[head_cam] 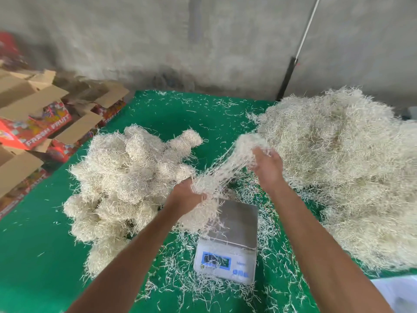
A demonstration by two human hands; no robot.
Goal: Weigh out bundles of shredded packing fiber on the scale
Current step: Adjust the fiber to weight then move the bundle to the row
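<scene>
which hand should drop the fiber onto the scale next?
Left, probably. The left hand grips a clump of fiber just above the scale platform. The right hand holds the stretched strand's far end, over by the loose heap.

Left grip (187, 197) and right grip (267, 164) clench, arms outstretched.

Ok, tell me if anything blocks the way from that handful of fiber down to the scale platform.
Nothing visible does. The fiber strand is stretched between the left hand and right hand, above the scale. Its steel platform is bare apart from a few loose shreds trailing over the near-left edge.
</scene>
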